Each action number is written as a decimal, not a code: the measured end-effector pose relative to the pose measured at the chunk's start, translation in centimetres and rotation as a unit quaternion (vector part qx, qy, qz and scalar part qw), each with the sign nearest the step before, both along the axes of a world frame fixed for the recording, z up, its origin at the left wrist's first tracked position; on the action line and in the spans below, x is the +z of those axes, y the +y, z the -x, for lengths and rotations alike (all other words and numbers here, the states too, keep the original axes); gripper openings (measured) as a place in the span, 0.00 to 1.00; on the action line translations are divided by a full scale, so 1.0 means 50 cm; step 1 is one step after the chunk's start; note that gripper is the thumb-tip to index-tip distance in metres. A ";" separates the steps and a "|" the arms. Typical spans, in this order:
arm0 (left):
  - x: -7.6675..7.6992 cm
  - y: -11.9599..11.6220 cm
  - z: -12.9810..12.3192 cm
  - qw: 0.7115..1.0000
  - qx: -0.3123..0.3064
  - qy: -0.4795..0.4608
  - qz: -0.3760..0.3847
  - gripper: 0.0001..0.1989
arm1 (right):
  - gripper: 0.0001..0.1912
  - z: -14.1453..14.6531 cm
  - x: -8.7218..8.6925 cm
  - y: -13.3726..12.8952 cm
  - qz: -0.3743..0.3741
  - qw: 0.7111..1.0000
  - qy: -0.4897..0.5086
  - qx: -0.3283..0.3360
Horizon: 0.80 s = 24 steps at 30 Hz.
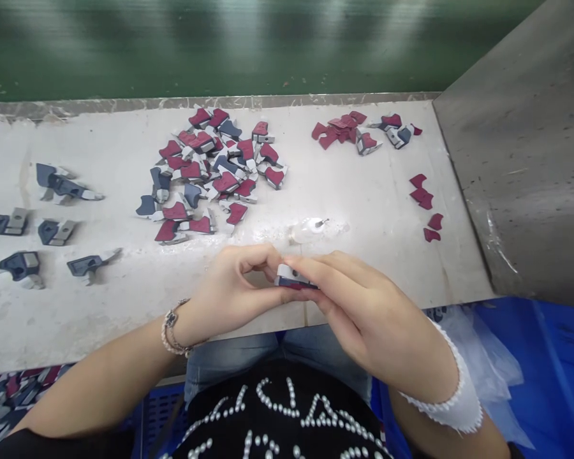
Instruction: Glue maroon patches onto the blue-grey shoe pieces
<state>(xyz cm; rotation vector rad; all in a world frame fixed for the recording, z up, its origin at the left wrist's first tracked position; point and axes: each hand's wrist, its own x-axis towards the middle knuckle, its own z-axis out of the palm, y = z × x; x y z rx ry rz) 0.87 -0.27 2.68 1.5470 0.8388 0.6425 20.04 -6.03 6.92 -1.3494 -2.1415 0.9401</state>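
Observation:
Between both hands, just over the table's near edge, is a small plastic part (291, 276) in light grey and dark blue with a red underside. My left hand (242, 287) pinches its left end between thumb and fingers. From the other side my right hand (358, 299) grips the same part, its fingers covering the right end. Beyond the hands lies a heap of similar grey, blue and red parts (224, 182). Loose red flat pieces (337, 129) are piled at the back right, with several more red pieces (421, 193) nearer on the right.
Several blue-grey parts (60, 233) lie apart on the left of the white table (124, 287). A metal panel (526, 146) closes off the right side. Below are a blue crate (550, 370) with clear plastic bags (483, 357) and more parts (9, 401) at the lower left.

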 end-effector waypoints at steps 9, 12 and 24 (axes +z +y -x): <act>-0.014 -0.005 -0.009 1.000 0.015 -0.009 0.006 0.14 | 0.26 -0.006 -0.004 0.011 0.013 1.000 0.009 0.008; -0.016 -0.002 -0.008 1.000 0.002 0.009 0.008 0.12 | 0.23 -0.009 -0.003 0.011 0.045 0.999 0.025 0.001; -0.022 -0.018 -0.016 0.999 -0.036 -0.008 0.022 0.12 | 0.23 -0.010 -0.001 -0.015 0.037 0.999 0.013 -0.019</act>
